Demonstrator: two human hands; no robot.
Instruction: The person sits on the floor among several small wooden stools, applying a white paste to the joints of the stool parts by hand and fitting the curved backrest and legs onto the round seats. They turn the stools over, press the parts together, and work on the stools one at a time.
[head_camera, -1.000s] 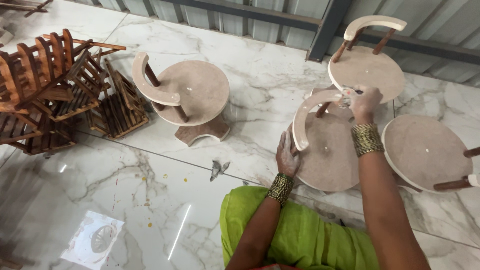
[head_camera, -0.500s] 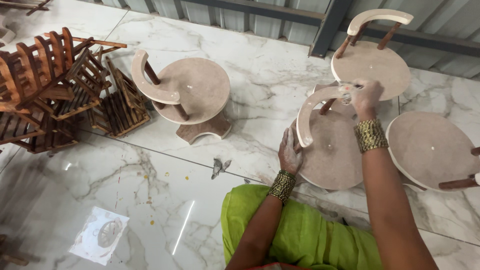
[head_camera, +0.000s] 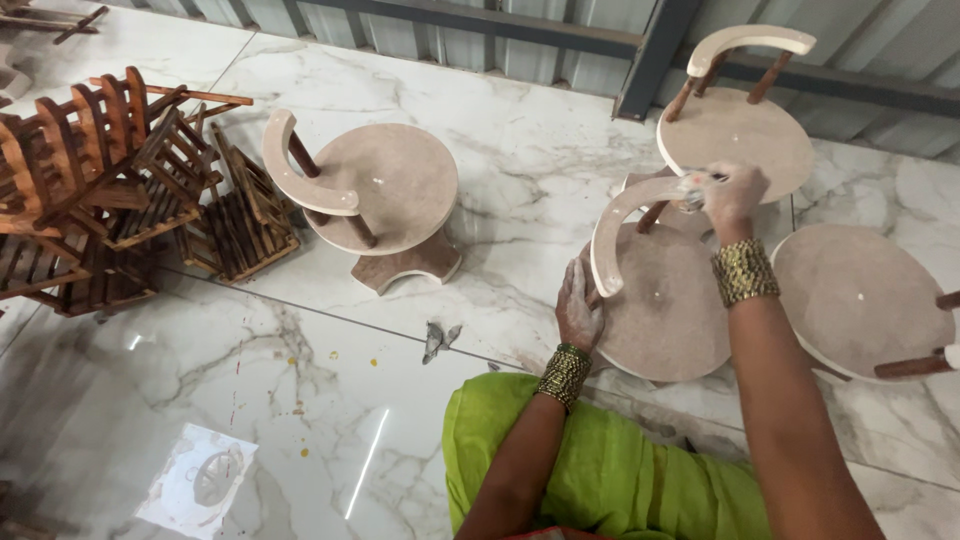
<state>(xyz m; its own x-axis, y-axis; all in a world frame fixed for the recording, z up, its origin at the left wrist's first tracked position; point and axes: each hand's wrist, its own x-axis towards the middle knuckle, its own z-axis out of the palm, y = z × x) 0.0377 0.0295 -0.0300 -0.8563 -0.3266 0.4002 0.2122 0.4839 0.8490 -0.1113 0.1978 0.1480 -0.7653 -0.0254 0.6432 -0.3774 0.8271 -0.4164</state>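
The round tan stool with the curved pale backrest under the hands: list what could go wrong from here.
1. The right hand rubs a small pad on the curved pale backrest of the round tan wooden stool; only the left hand braces the seat edge, so the stool might slide on the glossy marble floor.
2. Two similar round stools stand close, so an elbow could knock them.

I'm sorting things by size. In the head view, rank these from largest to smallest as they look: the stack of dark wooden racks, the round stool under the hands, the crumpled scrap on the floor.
1. Stack of dark wooden racks, partly cut off by the frame edge.
2. Round stool, steadied by the left hand while the right hand works its backrest.
3. Crumpled scrap, clearly smallest.
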